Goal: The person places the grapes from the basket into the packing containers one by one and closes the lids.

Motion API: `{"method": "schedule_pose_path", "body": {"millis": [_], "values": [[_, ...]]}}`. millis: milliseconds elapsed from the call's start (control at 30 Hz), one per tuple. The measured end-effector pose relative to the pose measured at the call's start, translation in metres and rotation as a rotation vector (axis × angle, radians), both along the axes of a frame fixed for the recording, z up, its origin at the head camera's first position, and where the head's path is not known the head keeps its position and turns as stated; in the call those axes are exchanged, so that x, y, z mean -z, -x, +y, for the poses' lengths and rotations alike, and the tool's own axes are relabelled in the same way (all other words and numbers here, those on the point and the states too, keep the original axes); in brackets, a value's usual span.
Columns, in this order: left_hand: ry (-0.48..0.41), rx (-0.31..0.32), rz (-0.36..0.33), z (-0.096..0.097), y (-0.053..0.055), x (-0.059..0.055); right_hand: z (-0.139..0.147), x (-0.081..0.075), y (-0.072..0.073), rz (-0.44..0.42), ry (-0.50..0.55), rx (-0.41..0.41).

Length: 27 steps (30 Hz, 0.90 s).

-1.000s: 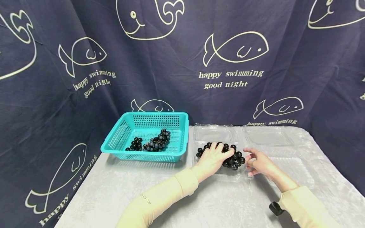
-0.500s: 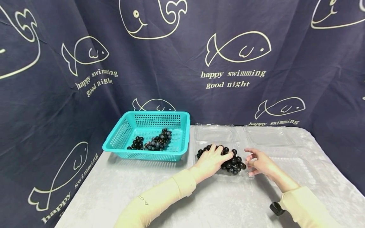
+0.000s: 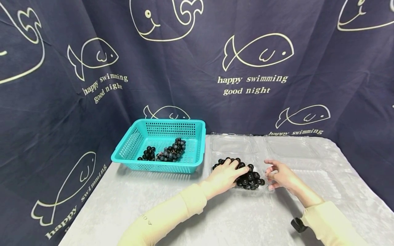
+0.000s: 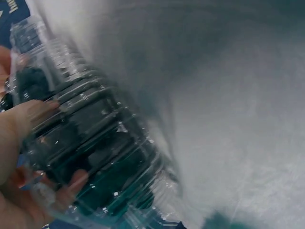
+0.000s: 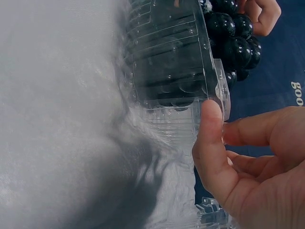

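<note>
A large bunch of black grapes point(image 3: 250, 179) lies in the base of a clear plastic clamshell box point(image 3: 233, 144), whose lid is folded open towards the back. My left hand point(image 3: 224, 175) grips the grapes from above, with its fingers spread and curled over the left part of the bunch. In the left wrist view, the fingers of that hand point(image 4: 12, 138) show partly through the clear box wall. My right hand point(image 3: 280, 175) pinches the box's right edge. The right wrist view shows its thumb point(image 5: 212, 148) against the box corner and grapes point(image 5: 233, 47) standing above the rim.
Left of the box stands a turquoise slotted basket point(image 3: 163, 167). It holds a longer grape bunch point(image 3: 172, 152) and a small cluster point(image 3: 149, 153). A second open clear box point(image 3: 290, 146) lies to the right. A dark printed curtain point(image 3: 197, 68) hangs behind the table.
My left hand has shifted slightly left and towards me, and the grape bunch has settled lower and nearer the front of the box. The right hand stays at the box edge.
</note>
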<state>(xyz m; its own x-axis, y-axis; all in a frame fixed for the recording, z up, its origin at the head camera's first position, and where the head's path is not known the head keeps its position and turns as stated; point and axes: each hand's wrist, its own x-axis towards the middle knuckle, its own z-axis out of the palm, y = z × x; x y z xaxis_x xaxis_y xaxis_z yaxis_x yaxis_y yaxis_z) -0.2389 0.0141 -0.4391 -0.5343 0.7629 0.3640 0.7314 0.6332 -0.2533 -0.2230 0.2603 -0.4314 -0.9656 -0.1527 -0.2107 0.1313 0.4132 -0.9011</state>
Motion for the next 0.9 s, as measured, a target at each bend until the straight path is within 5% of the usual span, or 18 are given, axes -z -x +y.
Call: {"method": "schedule_pose_path", "body": {"millis": [533,900], "values": [[0.026,0.028,-0.091,-0.016,-0.009,-0.018,-0.001,-0.002,0.001,0.004,0.005,-0.002],[-0.091,0.034,-0.159,-0.036,-0.017,-0.018,-0.002,-0.001,-0.002,0.005,0.001,-0.004]]}}
